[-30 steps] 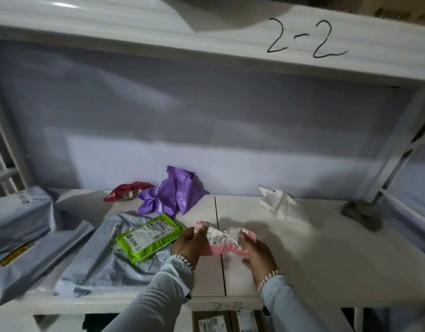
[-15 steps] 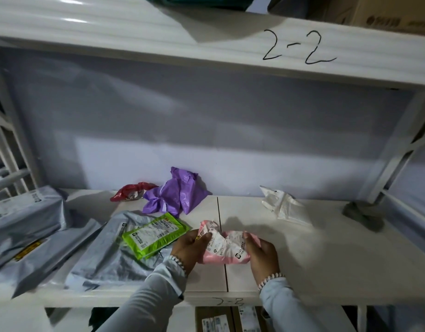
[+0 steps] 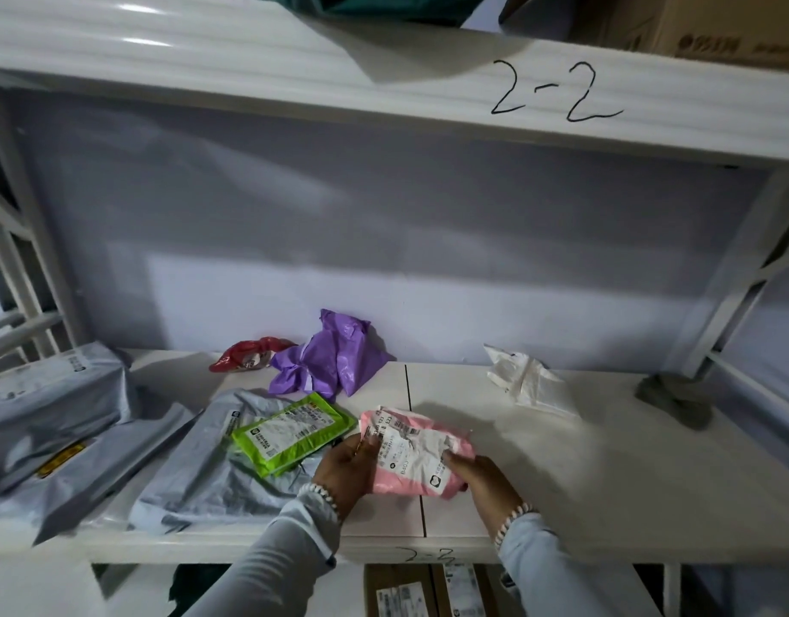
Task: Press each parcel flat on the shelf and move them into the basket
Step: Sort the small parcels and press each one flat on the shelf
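Head view, white shelf (image 3: pixel 562 492) marked "2-2" on its front edge; same marking on the shelf board above.

Small pink plastic parcel (image 3: pixel 421 456) with a crumpled white printed label lies on the shelf near the front edge, across the seam between the two shelf boards. Label side up, wrinkled, not flat.

Left hand (image 3: pixel 346 472): at the parcel's left edge, fingers curled onto it, thumb on top of the label corner. Gripping the parcel. White bead bracelet at the wrist, pale grey sleeve.

Right hand (image 3: pixel 484 480): at the parcel's right lower edge, fingers curled under or round the rim, thumb on the label. Also gripping the parcel. Bead bracelet and pale sleeve likewise.

Other parcels on the same shelf:
- flat lime-green plastic parcel (image 3: pixel 295 431) with white label, just left of the left hand, lying on top of a large flat grey mailer bag (image 3: pixel 206 474).
- crumpled purple plastic bag parcel (image 3: pixel 332 356) at the back, against the wall.
- small red plastic parcel (image 3: pixel 246 354) touching or just beside the purple one, on its left.
- crumpled white plastic parcel (image 3: pixel 528 380) at the back right, well apart from the hands.
- bulky grey mailer bags (image 3: pixel 50 407) stacked at the far left.
- dark grey lump (image 3: pixel 673 398) by the right upright; cannot tell what it is.

Brown cardboard boxes (image 3: pixel 406 592) with labels show below the shelf.
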`<state>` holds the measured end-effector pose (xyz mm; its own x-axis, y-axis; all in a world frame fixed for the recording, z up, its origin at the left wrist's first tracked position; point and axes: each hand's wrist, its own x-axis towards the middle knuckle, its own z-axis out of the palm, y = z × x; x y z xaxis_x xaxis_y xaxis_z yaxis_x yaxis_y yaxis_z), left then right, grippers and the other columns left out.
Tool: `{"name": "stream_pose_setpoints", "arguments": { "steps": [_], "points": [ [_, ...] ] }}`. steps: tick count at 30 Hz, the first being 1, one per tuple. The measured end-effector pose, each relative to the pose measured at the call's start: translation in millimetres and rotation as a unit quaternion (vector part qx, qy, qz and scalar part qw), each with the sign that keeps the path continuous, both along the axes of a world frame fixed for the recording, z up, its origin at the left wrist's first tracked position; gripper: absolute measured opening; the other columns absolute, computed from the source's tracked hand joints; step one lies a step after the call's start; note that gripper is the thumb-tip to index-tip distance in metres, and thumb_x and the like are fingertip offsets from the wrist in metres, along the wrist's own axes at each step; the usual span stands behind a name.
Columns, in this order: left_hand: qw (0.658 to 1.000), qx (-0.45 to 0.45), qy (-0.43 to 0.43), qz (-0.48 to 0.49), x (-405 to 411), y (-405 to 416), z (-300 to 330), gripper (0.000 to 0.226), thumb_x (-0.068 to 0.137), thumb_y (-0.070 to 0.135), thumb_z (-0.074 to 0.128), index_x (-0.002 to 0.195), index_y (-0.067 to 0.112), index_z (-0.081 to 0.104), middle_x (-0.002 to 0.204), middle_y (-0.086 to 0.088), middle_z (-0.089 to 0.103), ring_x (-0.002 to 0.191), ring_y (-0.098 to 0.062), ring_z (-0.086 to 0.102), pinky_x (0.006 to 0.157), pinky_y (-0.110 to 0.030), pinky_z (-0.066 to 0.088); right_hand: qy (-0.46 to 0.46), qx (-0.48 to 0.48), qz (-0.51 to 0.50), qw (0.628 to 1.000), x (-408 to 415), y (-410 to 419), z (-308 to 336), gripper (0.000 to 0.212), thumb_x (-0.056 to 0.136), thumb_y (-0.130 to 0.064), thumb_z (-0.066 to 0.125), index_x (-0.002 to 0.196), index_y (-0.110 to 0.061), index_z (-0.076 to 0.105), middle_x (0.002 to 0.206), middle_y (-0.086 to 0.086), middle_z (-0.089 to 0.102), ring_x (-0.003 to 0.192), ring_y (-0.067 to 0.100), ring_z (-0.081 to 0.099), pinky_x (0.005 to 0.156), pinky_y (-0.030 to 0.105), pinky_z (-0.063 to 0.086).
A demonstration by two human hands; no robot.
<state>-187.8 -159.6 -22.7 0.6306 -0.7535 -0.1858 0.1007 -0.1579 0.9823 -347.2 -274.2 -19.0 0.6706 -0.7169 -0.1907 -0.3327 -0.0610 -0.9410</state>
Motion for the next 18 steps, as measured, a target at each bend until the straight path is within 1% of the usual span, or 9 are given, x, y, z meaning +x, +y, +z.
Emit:
{"name": "stream_pose_setpoints", "arguments": {
  "steps": [2, 3, 5, 7, 10, 12, 14, 16, 18],
  "points": [
    [1.000, 0.011, -0.014, 0.018, 4, 2, -2, 0.030, 0.097, 0.022, 0.049, 0.087, -0.001, 0.066, 0.069, -0.005, 0.064, 0.056, -0.012, 0.057, 0.049, -0.012, 0.046, 0.005, -0.025, 0.008, 1.000, 1, -3, -6, 0.020, 0.097, -0.028, 0.050, 0.104, -0.024, 0.068, 0.099, -0.005, 0.073, 0.088, 0.004, 0.067, 0.067, 0.014, 0.049],
    [0.999, 0.023, -0.031, 0.024, 3, 3, -1, 0.029, 0.097, 0.022, 0.049, 0.082, 0.002, 0.065, 0.066, -0.003, 0.063, 0.054, -0.010, 0.056, 0.048, -0.012, 0.046, -0.004, -0.036, -0.005, 0.999, 2, -5, -11, 0.018, 0.096, -0.025, 0.052, 0.103, -0.025, 0.069, 0.102, -0.003, 0.074, 0.090, 0.006, 0.069, 0.073, 0.016, 0.053],
    [0.997, 0.047, -0.055, 0.017, 2, 4, -3, 0.028, 0.097, 0.026, 0.050, 0.077, 0.010, 0.062, 0.068, -0.005, 0.062, 0.058, -0.014, 0.056, 0.060, -0.024, 0.053, -0.014, -0.046, -0.047, 0.998, 3, -10, -21, 0.018, 0.095, -0.021, 0.054, 0.097, -0.028, 0.070, 0.103, -0.003, 0.074, 0.094, 0.011, 0.070, 0.086, 0.032, 0.056],
    [0.997, 0.073, -0.037, -0.006, -2, 1, -5, 0.019, 0.095, 0.027, 0.052, 0.084, 0.015, 0.061, 0.075, -0.006, 0.062, 0.066, -0.022, 0.058, 0.069, -0.036, 0.055, -0.013, -0.045, -0.077, 0.996, 2, -12, -27, 0.020, 0.096, -0.019, 0.052, 0.097, -0.027, 0.070, 0.100, -0.003, 0.074, 0.093, 0.013, 0.070, 0.085, 0.035, 0.057],
    [0.992, 0.114, -0.020, -0.045, -7, -7, -13, 0.018, 0.091, 0.028, 0.052, 0.096, 0.013, 0.059, 0.071, -0.003, 0.058, 0.060, -0.019, 0.055, 0.056, -0.034, 0.051, 0.014, -0.077, -0.109, 0.991, 1, -13, -34, 0.023, 0.098, -0.028, 0.047, 0.099, -0.024, 0.069, 0.096, -0.003, 0.074, 0.087, 0.013, 0.070, 0.081, 0.035, 0.058],
    [0.986, 0.138, -0.060, -0.066, -13, -14, -17, 0.023, 0.091, 0.024, 0.047, 0.105, 0.009, 0.058, 0.074, -0.001, 0.056, 0.065, -0.016, 0.055, 0.061, -0.032, 0.052, 0.074, -0.123, -0.108, 0.984, 1, -14, -39, 0.029, 0.098, -0.038, 0.042, 0.099, -0.027, 0.068, 0.094, -0.005, 0.073, 0.084, 0.011, 0.068, 0.081, 0.035, 0.058],
    [0.983, 0.164, -0.082, -0.034, -16, -17, -16, 0.022, 0.093, 0.018, 0.047, 0.111, 0.014, 0.059, 0.086, -0.004, 0.061, 0.078, -0.020, 0.061, 0.067, -0.026, 0.052, 0.144, -0.173, -0.107, 0.968, 0, -18, -44, 0.036, 0.096, -0.047, 0.036, 0.107, -0.030, 0.066, 0.095, -0.007, 0.073, 0.082, 0.010, 0.067, 0.080, 0.033, 0.057],
    [0.975, 0.188, -0.113, -0.034, -18, -17, -16, 0.035, 0.093, 0.017, 0.050, 0.127, 0.012, 0.053, 0.115, -0.012, 0.064, 0.103, -0.030, 0.063, 0.078, -0.030, 0.052, 0.187, -0.204, -0.121, 0.953, -5, -23, -47, 0.037, 0.095, -0.048, 0.036, 0.125, -0.038, 0.056, 0.105, -0.005, 0.071, 0.089, 0.014, 0.068, 0.086, 0.034, 0.055],
    [0.960, 0.206, -0.176, -0.065, -22, -18, -18, 0.058, 0.094, 0.012, 0.049, 0.147, 0.019, 0.026, 0.146, -0.011, 0.042, 0.131, -0.030, 0.045, 0.103, -0.038, 0.042, 0.222, -0.215, -0.136, 0.941, -11, -27, -48, 0.044, 0.095, -0.043, 0.041, 0.139, -0.042, 0.040, 0.121, 0.000, 0.067, 0.102, 0.020, 0.065, 0.096, 0.034, 0.050]
  ]
}}
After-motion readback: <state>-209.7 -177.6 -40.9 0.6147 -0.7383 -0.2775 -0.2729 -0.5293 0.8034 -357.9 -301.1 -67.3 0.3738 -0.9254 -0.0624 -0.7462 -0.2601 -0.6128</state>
